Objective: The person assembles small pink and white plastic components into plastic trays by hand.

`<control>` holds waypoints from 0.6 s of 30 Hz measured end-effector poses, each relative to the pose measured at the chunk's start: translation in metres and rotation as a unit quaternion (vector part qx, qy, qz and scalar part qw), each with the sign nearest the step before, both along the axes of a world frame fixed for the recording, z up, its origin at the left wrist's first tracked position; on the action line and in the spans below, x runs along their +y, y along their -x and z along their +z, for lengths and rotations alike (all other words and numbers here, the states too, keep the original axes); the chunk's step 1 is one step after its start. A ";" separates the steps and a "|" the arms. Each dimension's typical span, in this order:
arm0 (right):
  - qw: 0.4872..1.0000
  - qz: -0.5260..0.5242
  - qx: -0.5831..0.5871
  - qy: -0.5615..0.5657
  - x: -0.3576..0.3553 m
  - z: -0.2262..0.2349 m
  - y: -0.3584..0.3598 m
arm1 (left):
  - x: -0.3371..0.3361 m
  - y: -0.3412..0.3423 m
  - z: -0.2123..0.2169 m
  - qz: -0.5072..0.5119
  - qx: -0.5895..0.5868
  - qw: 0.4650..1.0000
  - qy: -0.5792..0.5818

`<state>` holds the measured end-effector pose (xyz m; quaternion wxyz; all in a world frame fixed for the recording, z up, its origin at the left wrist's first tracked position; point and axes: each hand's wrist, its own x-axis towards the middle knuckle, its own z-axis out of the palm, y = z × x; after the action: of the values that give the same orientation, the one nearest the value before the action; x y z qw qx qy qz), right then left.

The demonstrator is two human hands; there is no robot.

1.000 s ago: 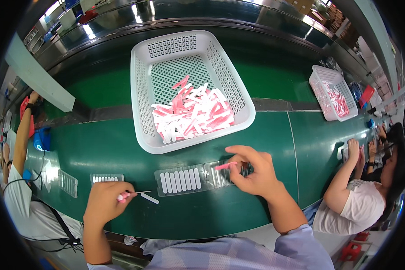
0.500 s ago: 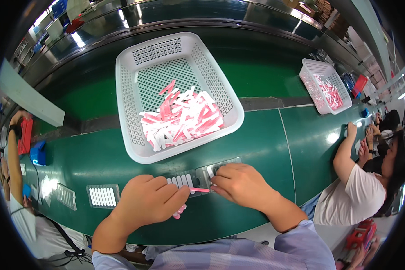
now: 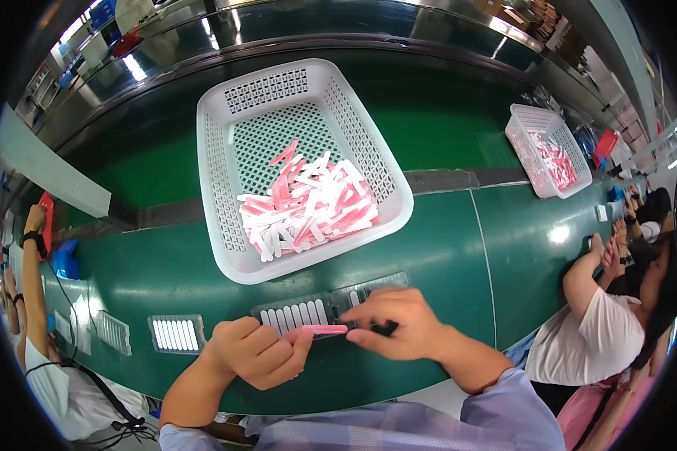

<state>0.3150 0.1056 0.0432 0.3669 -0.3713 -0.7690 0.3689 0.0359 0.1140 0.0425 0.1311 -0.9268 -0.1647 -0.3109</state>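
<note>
My left hand [image 3: 259, 353] is closed around a flat pink strip [image 3: 326, 329], possibly with more beneath it; the strip's end sticks out to the right. My right hand [image 3: 402, 325] has its thumb and forefinger apart beside that end, with nothing visible between them. Just beyond my hands lies a clear tray [image 3: 258, 310] with a row of white strips [image 3: 299, 313]. Touching it on the right is a second clear tray [image 3: 387, 283]; one white strip [image 3: 354, 298] shows at its left end. My right hand partly covers this tray.
A big white perforated basket [image 3: 233, 269] of loose pink and white strips stands beyond the trays. Leftward lie a filled tray [image 3: 177, 334] and another tray [image 3: 114, 333]. A smaller basket [image 3: 538, 180] stands far right. Co-workers sit on both sides.
My right hand has come nearer from the right tray, its fingers parting and leaving a white strip there. My left hand has shifted slightly, uncovering more of the tray with the white row.
</note>
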 end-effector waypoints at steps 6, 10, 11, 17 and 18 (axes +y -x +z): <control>0.989 -0.088 0.096 0.072 -0.015 -0.008 0.019 | 0.002 -0.003 0.009 0.001 0.024 1.000 0.000; 0.992 -0.109 0.042 -0.053 0.005 -0.014 -0.003 | -0.002 0.008 0.033 0.124 0.054 0.962 0.236; 0.993 -0.114 0.029 -0.028 0.006 -0.013 -0.009 | -0.007 0.016 0.039 0.118 0.057 0.962 0.239; 0.987 -0.042 0.000 0.155 0.014 -0.002 -0.014 | -0.047 0.077 0.032 0.271 0.144 0.889 0.341; 0.987 -0.043 -0.052 0.143 0.013 -0.004 -0.011 | -0.054 0.082 0.023 0.270 0.144 0.889 0.341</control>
<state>0.3260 0.1185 0.0396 0.2850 -0.4712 -0.7101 0.4388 -0.0459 0.0602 0.0660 -0.0917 -0.8691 -0.4834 -0.0517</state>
